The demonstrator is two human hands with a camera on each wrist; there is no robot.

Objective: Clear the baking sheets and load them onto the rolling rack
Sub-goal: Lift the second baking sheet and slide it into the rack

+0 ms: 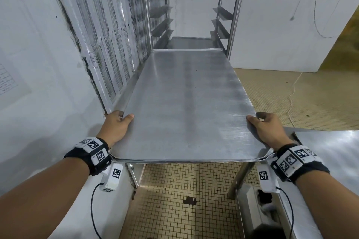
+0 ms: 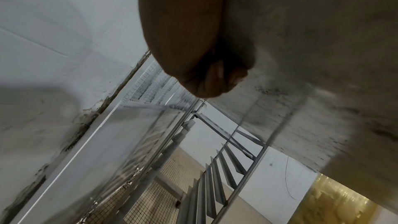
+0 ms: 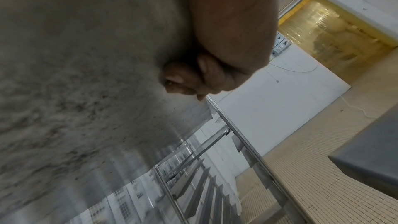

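Observation:
A large bare metal baking sheet (image 1: pixel 186 103) is held level in front of me, its far end at the mouth of the steel rolling rack (image 1: pixel 233 6). My left hand (image 1: pixel 118 124) grips the sheet's left edge near the front corner, thumb on top and fingers curled beneath. My right hand (image 1: pixel 266 128) grips the right edge the same way. From the wrist views I see the sheet's stained underside (image 2: pixel 312 57) (image 3: pixel 86 57) with curled fingers (image 2: pixel 213 77) (image 3: pixel 185 79) pressed against it. The rack's angled side runners (image 2: pixel 215 176) (image 3: pixel 193 185) show below.
A white wall (image 1: pixel 35 64) and a tall wire-mesh panel (image 1: pixel 108 25) run close along the left. A steel table (image 1: pixel 334 147) stands at the right. The floor is tan tile (image 1: pixel 186 190), with a white cord (image 1: pixel 293 91) trailing on it at the right.

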